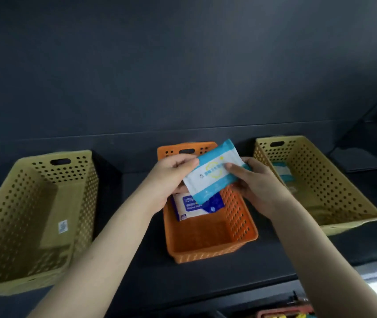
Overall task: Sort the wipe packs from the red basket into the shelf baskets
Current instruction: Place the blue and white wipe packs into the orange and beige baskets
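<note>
1. Forearms reach in; left hand and right hand pinch a blue-and-white wipe pack above the orange basket.
2. I count two sorted: a dark-blue pack there, a light-blue pack in the right yellow basket.
3. I cannot see what remains in the red basket.
</note>
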`<state>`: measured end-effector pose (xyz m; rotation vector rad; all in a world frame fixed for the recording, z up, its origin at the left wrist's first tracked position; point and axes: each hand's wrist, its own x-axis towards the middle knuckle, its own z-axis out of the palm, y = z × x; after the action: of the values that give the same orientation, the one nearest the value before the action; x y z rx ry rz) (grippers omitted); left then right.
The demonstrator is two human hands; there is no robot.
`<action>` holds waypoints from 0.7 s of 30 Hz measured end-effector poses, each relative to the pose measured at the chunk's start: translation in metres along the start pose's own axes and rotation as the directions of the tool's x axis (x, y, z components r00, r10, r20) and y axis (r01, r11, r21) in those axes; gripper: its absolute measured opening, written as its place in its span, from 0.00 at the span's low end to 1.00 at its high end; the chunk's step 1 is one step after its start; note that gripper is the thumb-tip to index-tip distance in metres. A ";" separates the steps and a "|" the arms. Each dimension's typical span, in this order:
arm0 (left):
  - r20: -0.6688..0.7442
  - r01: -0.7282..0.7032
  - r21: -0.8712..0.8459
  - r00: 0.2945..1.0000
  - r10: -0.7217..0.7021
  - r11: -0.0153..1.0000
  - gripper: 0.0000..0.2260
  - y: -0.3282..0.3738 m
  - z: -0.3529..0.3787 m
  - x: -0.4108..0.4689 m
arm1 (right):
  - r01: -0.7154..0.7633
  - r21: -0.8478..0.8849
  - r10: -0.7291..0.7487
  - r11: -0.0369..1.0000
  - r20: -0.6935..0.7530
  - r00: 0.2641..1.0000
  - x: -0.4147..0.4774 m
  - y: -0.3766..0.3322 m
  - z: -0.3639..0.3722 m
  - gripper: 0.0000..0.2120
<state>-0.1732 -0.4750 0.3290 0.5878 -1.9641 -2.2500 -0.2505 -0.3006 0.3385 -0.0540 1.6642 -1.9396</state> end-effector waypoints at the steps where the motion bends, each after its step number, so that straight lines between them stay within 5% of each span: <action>1: 0.033 -0.001 0.019 0.999 0.001 1.000 0.06 0.002 0.015 0.006 | 0.025 -0.014 -0.026 1.000 -0.041 0.999 0.002 -0.004 -0.017 0.10; 8: 0.131 -0.171 0.428 0.983 0.126 0.888 0.18 -0.009 0.108 0.058 | 0.060 -0.155 -0.128 0.986 -0.479 0.869 0.019 -0.040 -0.164 0.27; 15: 0.342 -0.320 0.723 0.936 0.085 0.612 0.35 -0.030 0.170 0.101 | -0.120 -0.543 -0.184 0.831 -0.472 0.862 0.058 -0.033 -0.228 0.14; 21: 0.381 -0.311 0.791 0.924 -0.025 0.527 0.41 -0.040 0.175 0.117 | -0.397 -0.586 0.154 0.706 -0.420 0.894 0.087 -0.017 -0.223 0.06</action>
<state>-0.3348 -0.3432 0.2802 0.0164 -3.1284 -1.1875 -0.4166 -0.1394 0.2759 0.2715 2.3715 -1.0836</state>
